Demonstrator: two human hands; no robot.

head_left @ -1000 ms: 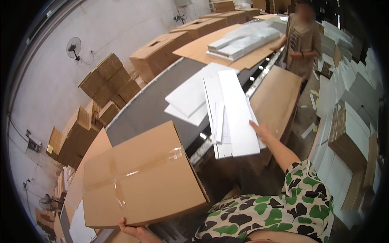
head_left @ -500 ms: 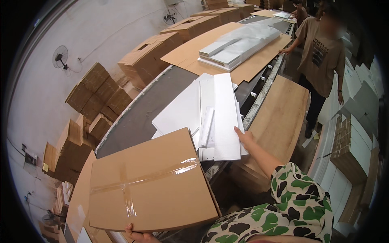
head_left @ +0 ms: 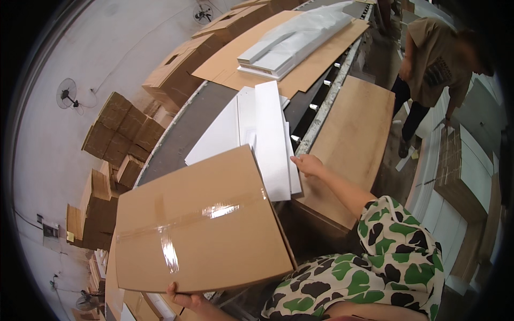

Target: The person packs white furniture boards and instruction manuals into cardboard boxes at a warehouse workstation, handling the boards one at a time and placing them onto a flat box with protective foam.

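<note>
Two hands are at work, and we see each only in part. Our left hand (head_left: 184, 297) shows just its fingertips, curled over the near edge of a flat brown cardboard box sealed with a strip of glossy clear tape (head_left: 198, 230); the palm is hidden beneath the box, so we cannot tell how the grip closes underneath. The box fills the lower middle of the view, tilted, and covers the near ends of what lies behind it. Our right hand (head_left: 308, 164) reaches out from a green camouflage sleeve (head_left: 396, 257), fingers loosely together and resting against the edge of a stack of long, smooth white panels (head_left: 262, 134). The panels lie on a dark grey table (head_left: 182, 144); how many there are is hard to make out. Just beside the right hand sits a plain brown board (head_left: 353, 128). Farther along, grey-white strips rest on a flat cardboard sheet (head_left: 300, 40). Another person in a tan shirt (head_left: 433, 59) stands at the upper right, cut off by the rim.
</note>
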